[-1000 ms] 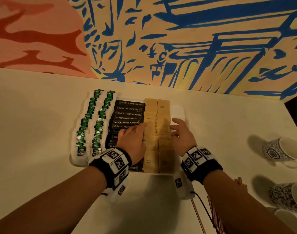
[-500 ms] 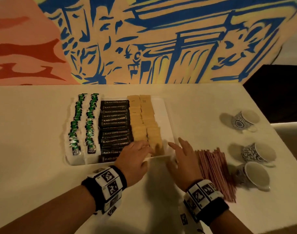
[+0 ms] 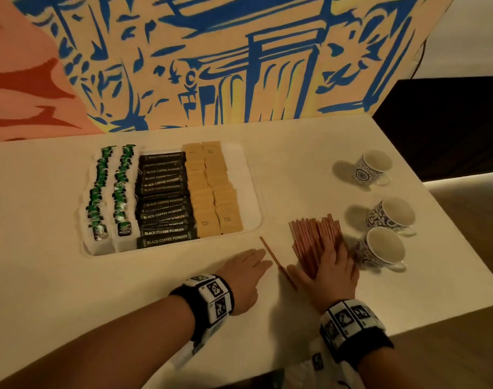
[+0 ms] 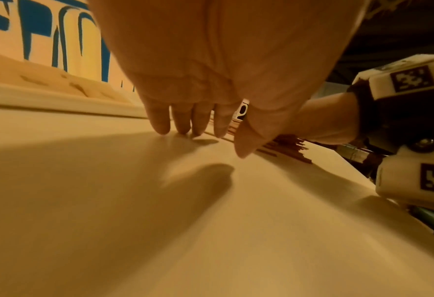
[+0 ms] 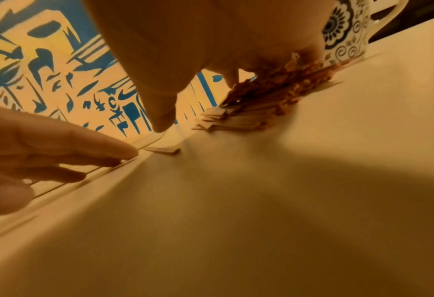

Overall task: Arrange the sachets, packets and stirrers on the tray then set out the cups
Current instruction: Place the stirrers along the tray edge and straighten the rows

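The heap of stirrers (image 3: pixel 314 240) lies on the counter (image 3: pixel 43 276) right of the tray (image 3: pixel 252 192), its long axis running from the near edge toward the mural wall and tilted slightly left; one stray stirrer (image 3: pixel 277 262) lies apart on the left, slanting from far-left to near-right between the two hands; the right hand (image 3: pixel 328 272) rests flat on the near end of the heap, fingers straight and spread; the left hand (image 3: pixel 246 269) lies on the bare counter with straight fingers, fingertips just beside the stray stirrer; whether they touch it is unclear. On the tray, the green sachets (image 3: pixel 110 192), black coffee packets (image 3: pixel 163 197) and tan sachets (image 3: pixel 211 189) run in columns front to back; a bare strip remains along the tray's right side. Three patterned cups (image 3: pixel 380 248) lie on their sides right of the heap, near the counter's right edge; open counter stretches in front of the tray.
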The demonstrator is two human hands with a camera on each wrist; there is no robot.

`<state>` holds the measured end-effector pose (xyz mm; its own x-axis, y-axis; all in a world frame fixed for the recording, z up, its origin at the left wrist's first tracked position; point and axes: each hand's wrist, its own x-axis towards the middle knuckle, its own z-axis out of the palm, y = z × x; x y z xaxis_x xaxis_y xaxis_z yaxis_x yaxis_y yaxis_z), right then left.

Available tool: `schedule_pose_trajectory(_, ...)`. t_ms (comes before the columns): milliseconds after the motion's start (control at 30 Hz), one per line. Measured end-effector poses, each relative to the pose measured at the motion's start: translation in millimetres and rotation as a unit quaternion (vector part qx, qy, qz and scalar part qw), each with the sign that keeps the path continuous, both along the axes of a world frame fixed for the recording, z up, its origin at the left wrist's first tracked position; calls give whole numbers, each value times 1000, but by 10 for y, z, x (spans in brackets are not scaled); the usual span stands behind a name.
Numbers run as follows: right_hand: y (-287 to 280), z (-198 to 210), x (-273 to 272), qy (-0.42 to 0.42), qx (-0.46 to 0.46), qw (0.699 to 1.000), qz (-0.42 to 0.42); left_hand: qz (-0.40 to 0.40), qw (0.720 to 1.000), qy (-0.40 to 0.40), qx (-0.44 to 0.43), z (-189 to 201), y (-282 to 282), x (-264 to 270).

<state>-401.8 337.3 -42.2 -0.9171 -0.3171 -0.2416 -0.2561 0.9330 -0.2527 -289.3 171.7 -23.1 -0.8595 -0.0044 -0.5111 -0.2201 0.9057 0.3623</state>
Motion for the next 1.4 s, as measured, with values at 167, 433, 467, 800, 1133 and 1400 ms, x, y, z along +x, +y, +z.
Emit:
schedule_pose_trajectory(167,25,-64,-147,-39,-1,999,-14,52,998,2,17,39,274,-204)
schedule_pose_trajectory(433,17,-152,-85,-38,19,996,81,98,993,38,47,112,487,-219)
schedule_pose_trajectory(467,17,-148,-62,-52,18,993,107,95,994,35,43,118,488,-197)
schedule_pose_trajectory(800,-152,-200,324,-34,41,974,222,131,987,17,91,88,356,195)
schedule_pose_trajectory(1133,-366,-160,687,-76,60,956,277,178,976,44,120,204,-27,734)
schedule_pose_trajectory(1400,-440,-67,941,-112,52,926,357,175,978,112,35,110,-276,867)
